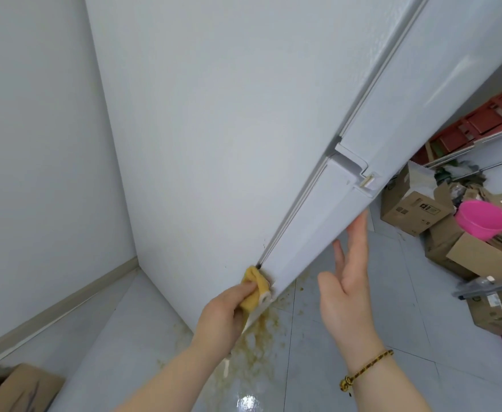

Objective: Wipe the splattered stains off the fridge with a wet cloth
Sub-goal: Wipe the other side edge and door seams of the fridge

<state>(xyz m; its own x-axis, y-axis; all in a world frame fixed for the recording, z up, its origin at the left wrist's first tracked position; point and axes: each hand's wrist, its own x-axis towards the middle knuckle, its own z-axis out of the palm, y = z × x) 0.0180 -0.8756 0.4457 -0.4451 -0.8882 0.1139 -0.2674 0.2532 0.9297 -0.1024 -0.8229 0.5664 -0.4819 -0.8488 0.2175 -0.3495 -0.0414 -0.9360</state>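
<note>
Nearest, bottom left, a box point(21, 388); left hand point(223, 310) with fingers curled round a yellow cloth point(254, 288), pressed to the lower corner of the fridge point(214, 144) at the foot of the door seam; right hand point(347, 281), bracelet point(365, 371) at the wrist, fingers straight and spread, tips at the lower door's front edge. Below that corner, brown spatter point(255, 343) on the floor; faint specks on the fridge side near the cloth. Farther right, cartons point(416, 209), a pink bowl point(481, 218) and red crates point(487, 117).
</note>
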